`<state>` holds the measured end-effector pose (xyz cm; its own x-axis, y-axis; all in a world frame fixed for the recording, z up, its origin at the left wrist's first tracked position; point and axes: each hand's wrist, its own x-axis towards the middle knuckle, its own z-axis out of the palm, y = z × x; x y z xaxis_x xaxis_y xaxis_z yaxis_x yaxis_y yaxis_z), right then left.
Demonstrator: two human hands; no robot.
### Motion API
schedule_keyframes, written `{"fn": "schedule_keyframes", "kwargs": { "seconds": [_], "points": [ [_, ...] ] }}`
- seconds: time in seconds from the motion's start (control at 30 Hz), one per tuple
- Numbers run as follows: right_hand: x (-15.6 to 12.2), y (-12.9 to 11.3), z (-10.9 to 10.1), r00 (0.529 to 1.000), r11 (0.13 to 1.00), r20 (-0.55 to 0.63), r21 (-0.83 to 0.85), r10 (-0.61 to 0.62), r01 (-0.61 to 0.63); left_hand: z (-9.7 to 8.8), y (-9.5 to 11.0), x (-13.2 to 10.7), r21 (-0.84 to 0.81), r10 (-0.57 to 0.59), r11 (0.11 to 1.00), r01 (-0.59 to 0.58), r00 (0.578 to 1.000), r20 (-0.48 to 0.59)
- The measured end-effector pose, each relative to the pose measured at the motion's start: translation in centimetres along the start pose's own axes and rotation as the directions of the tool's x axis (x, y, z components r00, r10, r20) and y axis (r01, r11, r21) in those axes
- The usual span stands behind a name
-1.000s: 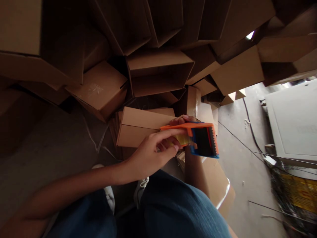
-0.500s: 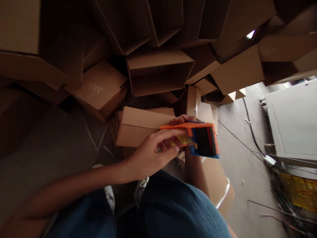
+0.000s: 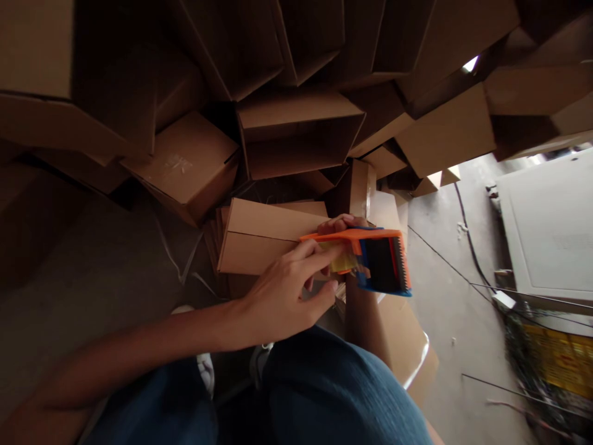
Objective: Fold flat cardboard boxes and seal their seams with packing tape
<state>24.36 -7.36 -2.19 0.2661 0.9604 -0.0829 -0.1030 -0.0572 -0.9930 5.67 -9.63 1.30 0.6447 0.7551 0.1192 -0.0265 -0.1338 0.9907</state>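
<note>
An orange and blue tape dispenser (image 3: 370, 259) with a yellowish tape roll is held above my lap, over a flat cardboard box (image 3: 259, 238). My right hand (image 3: 343, 222) grips it from behind; only its fingertips show above the orange edge, and its forearm runs down below. My left hand (image 3: 285, 293) comes in from the left. Its index and middle fingers press on the tape roll beside the orange frame, and the thumb sits lower, slightly apart. My blue-jeaned knees fill the bottom of the view.
A heap of brown cardboard boxes (image 3: 296, 130) fills the top and left, several of them open. Concrete floor (image 3: 440, 290) with cables runs along the right. A white panel (image 3: 551, 228) and yellow clutter (image 3: 556, 358) lie at the far right.
My left thumb has dropped away from the fingers and the fingertips have shifted up on the tape roll. The dispenser and my right hand have barely moved.
</note>
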Motion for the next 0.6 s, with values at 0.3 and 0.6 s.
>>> {"fn": "schedule_keyframes", "kwargs": {
  "seconds": [0.3, 0.6],
  "points": [
    [0.25, 0.74, -0.51, 0.989, 0.978, -0.037, 0.151, -0.141, 0.145, 0.03, -0.06, 0.23, -0.156, -0.052, 0.987, 0.042, 0.997, -0.063],
    [0.41, 0.22, 0.24, 0.998, 0.987, -0.053, 0.154, -0.027, 0.035, -0.14, 0.16, 0.62, -0.252, -0.127, 0.962, 0.108, 0.99, -0.061]
  ]
}}
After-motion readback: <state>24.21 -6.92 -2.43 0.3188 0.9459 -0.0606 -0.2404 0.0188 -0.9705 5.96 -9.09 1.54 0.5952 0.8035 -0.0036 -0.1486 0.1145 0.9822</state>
